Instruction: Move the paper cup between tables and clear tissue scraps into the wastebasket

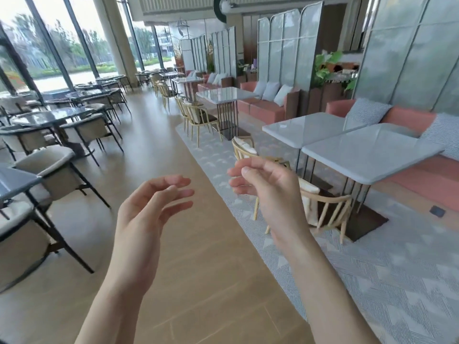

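Wood floor (139, 135), grey tables (370, 155), 2 empty hands, left (146, 207), right (268, 192), loosely curled

We are standing in an aisle of wooden floor (198, 256) that is running from near to far. Our left hand (146, 209) and right hand (268, 192) are hanging side by side above it, apart. To the left, rows of tables (49, 117) with chairs (57, 172) are lining the windows (49, 45). To the right, a rug (372, 281) is lying under a pair of tables (367, 150) touching edge to edge, a chair (325, 207) sitting before them, a bench (409, 120) behind, and screens (288, 50) standing farther back.
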Demonstrator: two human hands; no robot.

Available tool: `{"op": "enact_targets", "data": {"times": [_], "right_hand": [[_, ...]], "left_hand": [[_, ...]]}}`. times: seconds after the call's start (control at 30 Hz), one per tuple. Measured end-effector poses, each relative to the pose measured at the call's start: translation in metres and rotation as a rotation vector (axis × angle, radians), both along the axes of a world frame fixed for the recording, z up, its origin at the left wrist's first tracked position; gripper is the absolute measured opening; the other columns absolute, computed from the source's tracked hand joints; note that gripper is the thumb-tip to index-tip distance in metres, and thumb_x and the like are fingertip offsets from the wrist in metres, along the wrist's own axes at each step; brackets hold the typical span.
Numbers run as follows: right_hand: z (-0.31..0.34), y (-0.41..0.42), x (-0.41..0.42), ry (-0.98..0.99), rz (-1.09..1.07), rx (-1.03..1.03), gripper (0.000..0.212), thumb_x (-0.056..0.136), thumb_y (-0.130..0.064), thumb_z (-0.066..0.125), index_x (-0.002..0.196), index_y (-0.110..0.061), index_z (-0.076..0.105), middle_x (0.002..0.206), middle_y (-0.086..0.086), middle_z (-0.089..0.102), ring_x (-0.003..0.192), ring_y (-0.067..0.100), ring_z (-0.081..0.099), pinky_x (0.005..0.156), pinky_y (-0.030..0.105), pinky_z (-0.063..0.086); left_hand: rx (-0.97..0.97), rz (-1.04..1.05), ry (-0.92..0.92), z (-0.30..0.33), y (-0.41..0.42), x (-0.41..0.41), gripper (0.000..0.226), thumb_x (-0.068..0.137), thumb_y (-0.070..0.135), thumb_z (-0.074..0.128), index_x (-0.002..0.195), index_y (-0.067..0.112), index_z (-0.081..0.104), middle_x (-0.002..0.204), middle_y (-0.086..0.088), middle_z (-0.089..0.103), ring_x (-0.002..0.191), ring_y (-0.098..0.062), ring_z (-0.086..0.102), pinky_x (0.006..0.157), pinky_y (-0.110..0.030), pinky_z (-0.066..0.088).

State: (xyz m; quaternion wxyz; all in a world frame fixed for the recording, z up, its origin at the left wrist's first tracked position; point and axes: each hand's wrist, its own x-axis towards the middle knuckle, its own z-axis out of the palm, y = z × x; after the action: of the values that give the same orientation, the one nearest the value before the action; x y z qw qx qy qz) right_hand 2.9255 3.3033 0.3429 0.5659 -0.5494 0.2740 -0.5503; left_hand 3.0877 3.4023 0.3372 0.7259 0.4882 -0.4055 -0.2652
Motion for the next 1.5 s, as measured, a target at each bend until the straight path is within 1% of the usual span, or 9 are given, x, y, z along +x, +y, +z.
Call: {"op": "enact_targets", "data": {"times": [0.13,0.27,0.53,0.67,0.8,1.03,1.17,1.23,1.5], "right_hand": [[0.006,-0.081,0.045,0.003,0.064,0.003,0.021,0.1,0.005,0.054,0.099,-0.005,0.073,0.093,0.012,0.079,0.077,0.018,0.072,0.076,0.026,0.061],[-0.009,-0.155,0.091,0.031,0.09,0.044,0.019,0.1,0.004,0.055,0.099,-0.002,0.073,0.091,0.012,0.078,0.078,0.02,0.072,0.076,0.028,0.062],[-0.043,-0.314,0.206,0.109,0.065,0.065,0.019,0.1,0.003,0.055,0.101,-0.004,0.073,0.094,0.012,0.079,0.081,0.021,0.073,0.081,0.032,0.061],[-0.029,-0.401,0.269,0.13,0.033,0.074,0.018,0.1,0.003,0.054,0.101,-0.003,0.072,0.096,0.013,0.078,0.083,0.022,0.072,0.081,0.033,0.061],[-0.011,-0.477,0.315,0.114,-0.005,0.049,0.018,0.1,0.003,0.054,0.103,-0.001,0.072,0.095,0.014,0.078,0.084,0.025,0.073,0.082,0.034,0.061],[-0.023,-0.605,0.365,0.122,-0.065,0.074,0.019,0.101,0.0,0.055,0.103,-0.007,0.074,0.094,0.008,0.079,0.086,0.023,0.075,0.083,0.033,0.062],[-0.039,-0.692,0.395,0.093,-0.061,0.094,0.019,0.101,-0.001,0.056,0.102,-0.007,0.074,0.092,0.007,0.079,0.089,0.029,0.075,0.083,0.033,0.063],[-0.044,-0.739,0.411,0.087,-0.05,0.095,0.019,0.1,-0.001,0.056,0.101,-0.008,0.074,0.092,0.006,0.079,0.089,0.028,0.075,0.082,0.033,0.063],[-0.03,-0.928,0.45,0.086,-0.055,0.12,0.018,0.1,-0.002,0.057,0.102,-0.009,0.074,0.094,0.007,0.08,0.089,0.027,0.076,0.081,0.032,0.063]], "left_hand": [[-0.024,0.099,-0.004,0.004,-0.072,0.048,0.02,0.087,0.016,0.058,0.089,0.018,0.077,0.109,-0.012,0.077,0.104,-0.032,0.073,0.085,-0.033,0.061],[-0.003,0.133,0.019,-0.011,-0.141,0.088,0.019,0.087,0.018,0.058,0.091,0.018,0.076,0.11,-0.011,0.077,0.104,-0.031,0.073,0.089,-0.04,0.057],[0.0,0.1,0.057,-0.046,-0.311,0.202,0.021,0.089,0.018,0.059,0.089,0.022,0.079,0.11,-0.011,0.077,0.103,-0.029,0.073,0.088,-0.039,0.056],[0.008,0.086,0.069,-0.034,-0.405,0.27,0.019,0.089,0.017,0.058,0.091,0.018,0.077,0.109,-0.011,0.077,0.102,-0.03,0.073,0.089,-0.042,0.055],[-0.001,0.058,0.017,-0.006,-0.493,0.323,0.018,0.089,0.018,0.057,0.096,0.013,0.074,0.106,-0.008,0.078,0.1,-0.028,0.073,0.091,-0.042,0.057],[0.038,0.006,0.013,-0.016,-0.627,0.37,0.019,0.087,0.019,0.059,0.095,0.01,0.074,0.103,-0.007,0.078,0.098,-0.027,0.074,0.09,-0.041,0.057],[0.051,0.018,0.001,-0.031,-0.708,0.4,0.018,0.088,0.02,0.06,0.094,0.013,0.075,0.104,-0.007,0.078,0.099,-0.027,0.074,0.09,-0.041,0.057],[0.05,0.043,-0.008,-0.032,-0.754,0.414,0.018,0.088,0.02,0.06,0.094,0.012,0.075,0.103,-0.007,0.078,0.098,-0.027,0.074,0.09,-0.042,0.057],[0.043,0.035,-0.041,-0.01,-0.941,0.454,0.017,0.09,0.018,0.059,0.092,0.013,0.075,0.099,-0.006,0.077,0.098,-0.028,0.073,0.089,-0.039,0.06]]}}
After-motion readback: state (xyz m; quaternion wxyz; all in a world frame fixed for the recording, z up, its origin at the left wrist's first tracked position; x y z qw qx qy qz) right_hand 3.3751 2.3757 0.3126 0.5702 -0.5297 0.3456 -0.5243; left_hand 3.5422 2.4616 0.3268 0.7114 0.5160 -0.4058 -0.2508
